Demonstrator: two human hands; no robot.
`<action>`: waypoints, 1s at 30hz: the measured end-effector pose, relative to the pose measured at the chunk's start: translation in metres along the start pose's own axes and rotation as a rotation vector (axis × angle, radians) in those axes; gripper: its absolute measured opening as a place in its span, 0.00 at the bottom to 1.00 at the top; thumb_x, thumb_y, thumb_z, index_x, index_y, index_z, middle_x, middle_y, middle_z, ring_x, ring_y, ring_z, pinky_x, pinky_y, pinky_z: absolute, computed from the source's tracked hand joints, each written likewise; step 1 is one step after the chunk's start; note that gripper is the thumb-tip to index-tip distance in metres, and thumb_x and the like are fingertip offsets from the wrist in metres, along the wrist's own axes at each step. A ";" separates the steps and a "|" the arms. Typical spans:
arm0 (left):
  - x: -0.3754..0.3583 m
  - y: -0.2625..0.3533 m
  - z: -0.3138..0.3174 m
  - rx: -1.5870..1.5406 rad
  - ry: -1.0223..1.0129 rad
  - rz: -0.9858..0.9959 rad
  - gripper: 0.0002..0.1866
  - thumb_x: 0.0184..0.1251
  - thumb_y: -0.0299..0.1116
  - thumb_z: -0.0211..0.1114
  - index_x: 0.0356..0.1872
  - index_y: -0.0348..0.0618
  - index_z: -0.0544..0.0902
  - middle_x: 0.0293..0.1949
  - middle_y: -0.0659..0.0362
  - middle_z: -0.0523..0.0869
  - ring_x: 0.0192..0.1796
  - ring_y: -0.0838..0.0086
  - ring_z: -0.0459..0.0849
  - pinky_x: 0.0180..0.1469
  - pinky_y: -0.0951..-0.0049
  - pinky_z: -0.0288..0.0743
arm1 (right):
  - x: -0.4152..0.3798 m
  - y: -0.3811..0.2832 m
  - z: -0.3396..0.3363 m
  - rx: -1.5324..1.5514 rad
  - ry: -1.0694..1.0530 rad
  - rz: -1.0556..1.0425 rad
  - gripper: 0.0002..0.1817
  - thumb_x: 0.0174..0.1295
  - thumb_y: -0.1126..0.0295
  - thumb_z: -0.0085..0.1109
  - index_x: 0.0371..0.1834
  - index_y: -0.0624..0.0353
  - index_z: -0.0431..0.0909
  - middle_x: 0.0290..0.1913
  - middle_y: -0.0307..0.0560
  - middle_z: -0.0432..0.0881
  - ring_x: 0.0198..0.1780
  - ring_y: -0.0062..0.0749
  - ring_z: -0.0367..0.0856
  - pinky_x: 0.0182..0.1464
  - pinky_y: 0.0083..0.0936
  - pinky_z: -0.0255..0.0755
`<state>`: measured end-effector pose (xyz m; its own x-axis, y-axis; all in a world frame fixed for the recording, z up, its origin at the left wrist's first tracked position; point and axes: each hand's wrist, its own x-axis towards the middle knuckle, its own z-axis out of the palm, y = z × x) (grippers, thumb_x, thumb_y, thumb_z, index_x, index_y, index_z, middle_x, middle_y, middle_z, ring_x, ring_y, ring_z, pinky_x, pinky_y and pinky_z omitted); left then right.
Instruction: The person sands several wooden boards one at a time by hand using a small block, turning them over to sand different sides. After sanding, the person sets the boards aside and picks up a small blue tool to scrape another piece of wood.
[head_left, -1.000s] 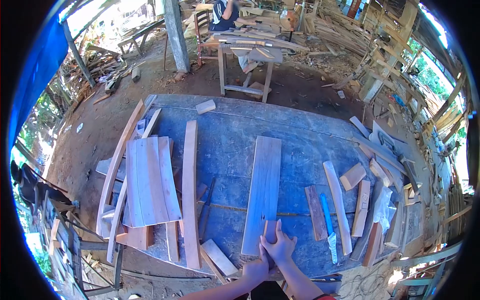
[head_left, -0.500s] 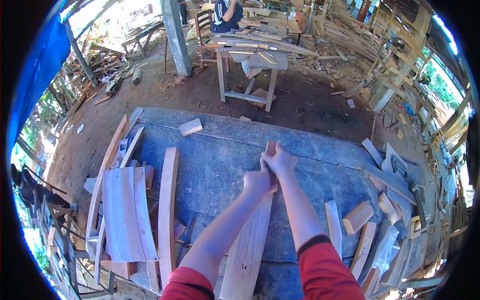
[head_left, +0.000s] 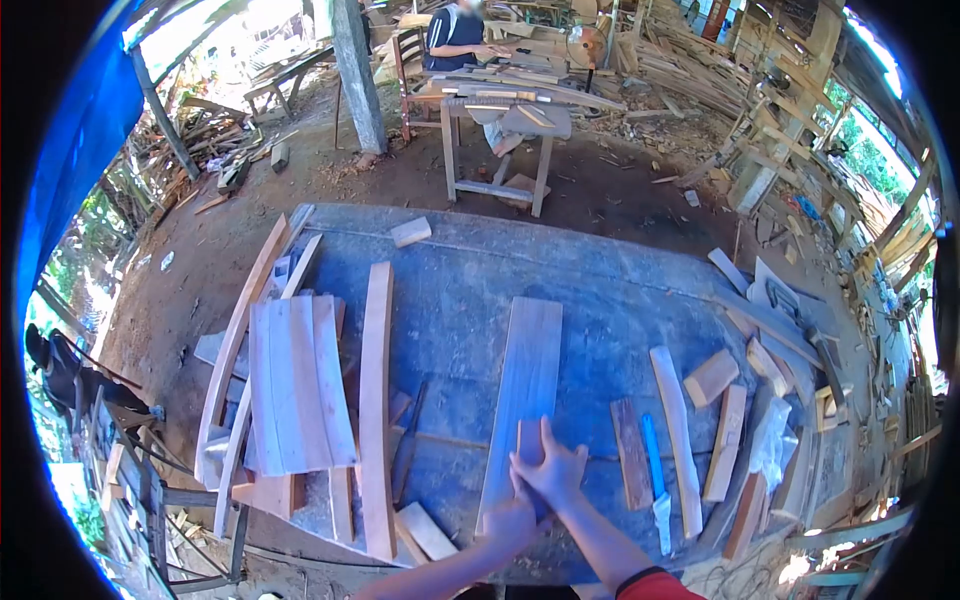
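Observation:
A long, flat wooden plank (head_left: 527, 350) lies lengthwise on the blue-grey table. Both hands grip a small brown wooden block (head_left: 529, 436) on the plank's near part. My left hand (head_left: 513, 522) is closed around the block's near end. Just beyond it, my right hand (head_left: 553, 472) grips the block farther up, its thumb along the top and side. The block's underside and part of its near end are hidden. Right of the hands lie a dark wood strip (head_left: 631, 455) and a blue-handled tool (head_left: 654, 465).
Curved boards (head_left: 295, 385) are stacked on the left, beside a long curved piece (head_left: 376, 400). Wood offcuts (head_left: 712, 377) and a clear plastic bag (head_left: 772, 440) lie on the right. Beyond the table (head_left: 460, 225), a person (head_left: 455, 40) sits behind a wooden bench (head_left: 500, 110).
Both hands have drawn the block toward me along the plank, from its far end to its near part. My view has shifted, and the person behind has lowered an arm.

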<state>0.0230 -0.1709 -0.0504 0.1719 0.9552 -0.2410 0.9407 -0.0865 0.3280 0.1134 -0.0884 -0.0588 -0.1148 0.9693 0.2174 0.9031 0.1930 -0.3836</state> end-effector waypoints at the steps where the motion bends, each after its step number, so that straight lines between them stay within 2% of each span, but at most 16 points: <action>1: -0.030 -0.001 0.005 0.027 -0.012 0.014 0.57 0.49 0.66 0.57 0.61 0.17 0.51 0.10 0.65 0.74 0.10 0.78 0.73 0.11 0.75 0.66 | -0.027 -0.008 -0.003 -0.002 -0.006 0.007 0.44 0.44 0.41 0.59 0.61 0.58 0.66 0.22 0.48 0.80 0.21 0.37 0.78 0.40 0.37 0.57; 3: -0.070 -0.005 0.016 0.054 -0.032 0.029 0.57 0.50 0.68 0.56 0.61 0.16 0.52 0.09 0.66 0.73 0.09 0.79 0.72 0.09 0.75 0.65 | -0.068 -0.024 -0.013 -0.061 -0.108 0.048 0.45 0.42 0.41 0.61 0.60 0.61 0.67 0.21 0.45 0.79 0.19 0.32 0.76 0.38 0.34 0.54; 5: -0.094 -0.010 0.027 0.125 0.021 0.050 0.58 0.49 0.69 0.55 0.60 0.16 0.53 0.08 0.67 0.72 0.08 0.80 0.71 0.09 0.75 0.65 | -0.091 -0.032 -0.011 -0.062 -0.081 0.056 0.45 0.41 0.41 0.62 0.60 0.61 0.67 0.20 0.44 0.78 0.17 0.31 0.74 0.37 0.34 0.53; 10: -0.078 -0.012 0.015 0.133 -0.050 0.050 0.58 0.49 0.68 0.56 0.61 0.17 0.52 0.08 0.66 0.73 0.08 0.79 0.72 0.09 0.76 0.66 | -0.078 -0.032 -0.006 -0.092 -0.014 0.037 0.44 0.41 0.42 0.63 0.59 0.61 0.69 0.18 0.42 0.77 0.16 0.30 0.72 0.35 0.33 0.53; 13: -0.034 -0.017 0.000 0.132 -0.072 0.038 0.58 0.47 0.67 0.57 0.62 0.19 0.51 0.10 0.66 0.74 0.10 0.78 0.73 0.10 0.76 0.67 | -0.036 -0.021 0.006 -0.043 0.038 0.059 0.41 0.43 0.42 0.60 0.59 0.57 0.70 0.18 0.43 0.78 0.14 0.32 0.71 0.35 0.35 0.53; 15: 0.013 -0.020 -0.010 0.096 -0.074 0.027 0.59 0.46 0.67 0.58 0.63 0.19 0.50 0.10 0.65 0.75 0.11 0.78 0.74 0.11 0.76 0.67 | 0.012 -0.012 0.013 -0.064 0.043 0.096 0.41 0.43 0.43 0.60 0.59 0.55 0.69 0.19 0.45 0.78 0.16 0.34 0.73 0.38 0.36 0.56; 17: 0.072 -0.025 -0.022 0.059 0.009 0.030 0.59 0.48 0.67 0.57 0.63 0.19 0.46 0.12 0.61 0.77 0.12 0.73 0.77 0.14 0.69 0.71 | 0.074 0.000 0.021 -0.089 0.040 0.103 0.40 0.44 0.43 0.59 0.60 0.55 0.69 0.20 0.46 0.79 0.17 0.35 0.75 0.41 0.38 0.57; 18: 0.106 -0.025 -0.034 0.080 0.057 0.012 0.59 0.45 0.64 0.61 0.63 0.19 0.47 0.11 0.62 0.77 0.12 0.74 0.77 0.14 0.71 0.71 | 0.107 0.006 0.027 -0.115 0.036 0.116 0.40 0.44 0.43 0.58 0.60 0.55 0.69 0.20 0.47 0.79 0.19 0.37 0.77 0.45 0.40 0.58; 19: 0.143 -0.025 -0.048 0.103 0.106 -0.005 0.60 0.43 0.61 0.64 0.64 0.20 0.47 0.11 0.64 0.76 0.12 0.76 0.77 0.13 0.73 0.70 | 0.146 0.017 0.038 -0.120 0.028 0.116 0.41 0.45 0.42 0.56 0.61 0.54 0.67 0.22 0.48 0.80 0.21 0.39 0.78 0.47 0.41 0.58; 20: 0.184 -0.031 -0.052 0.066 0.107 -0.023 0.58 0.44 0.59 0.64 0.64 0.21 0.47 0.13 0.62 0.78 0.14 0.74 0.79 0.14 0.72 0.71 | 0.186 0.027 0.046 -0.125 0.020 0.115 0.41 0.46 0.42 0.55 0.63 0.54 0.65 0.23 0.49 0.81 0.24 0.41 0.80 0.50 0.43 0.58; 22: 0.263 -0.035 -0.076 0.103 0.168 -0.076 0.60 0.45 0.63 0.61 0.64 0.21 0.44 0.18 0.58 0.82 0.17 0.68 0.82 0.19 0.68 0.74 | 0.268 0.030 0.041 -0.049 -0.113 0.220 0.43 0.45 0.41 0.56 0.65 0.51 0.63 0.34 0.55 0.83 0.39 0.44 0.82 0.58 0.47 0.55; 24: 0.321 -0.045 -0.097 0.228 0.174 -0.010 0.61 0.45 0.65 0.60 0.64 0.21 0.43 0.21 0.58 0.83 0.19 0.69 0.83 0.20 0.68 0.75 | 0.328 0.040 0.050 -0.103 -0.200 0.239 0.45 0.45 0.40 0.56 0.67 0.51 0.59 0.36 0.56 0.83 0.42 0.45 0.81 0.59 0.47 0.55; 25: 0.331 -0.041 -0.112 0.227 0.180 -0.014 0.61 0.45 0.65 0.60 0.64 0.21 0.43 0.21 0.58 0.83 0.19 0.69 0.83 0.20 0.68 0.75 | 0.339 0.041 0.046 -0.104 -0.198 0.232 0.45 0.45 0.40 0.56 0.67 0.51 0.59 0.36 0.56 0.83 0.42 0.45 0.81 0.59 0.47 0.55; 27: 0.330 -0.025 -0.140 0.119 0.034 -0.085 0.58 0.46 0.66 0.59 0.65 0.24 0.48 0.28 0.55 0.83 0.27 0.69 0.84 0.25 0.70 0.77 | 0.348 0.037 0.032 -0.036 -0.141 0.243 0.45 0.45 0.39 0.56 0.66 0.52 0.60 0.37 0.57 0.82 0.42 0.46 0.81 0.58 0.46 0.57; 28: 0.319 -0.024 -0.141 0.119 0.033 -0.084 0.58 0.46 0.66 0.59 0.65 0.24 0.48 0.28 0.55 0.83 0.27 0.69 0.84 0.25 0.70 0.77 | 0.340 0.034 0.025 -0.036 -0.140 0.244 0.45 0.45 0.39 0.56 0.66 0.52 0.60 0.37 0.57 0.82 0.42 0.46 0.81 0.58 0.46 0.57; 30: 0.278 -0.024 -0.131 0.129 0.173 -0.027 0.59 0.45 0.65 0.60 0.65 0.24 0.48 0.24 0.57 0.82 0.23 0.70 0.83 0.22 0.70 0.76 | 0.304 0.024 0.008 0.003 -0.059 0.195 0.45 0.45 0.38 0.56 0.65 0.54 0.62 0.35 0.56 0.83 0.41 0.47 0.81 0.57 0.45 0.59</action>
<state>0.0096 0.1337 -0.0057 0.1040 0.9910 -0.0842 0.9758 -0.0853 0.2013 0.0970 0.2116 -0.0087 0.0382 0.9956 0.0857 0.9093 0.0009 -0.4161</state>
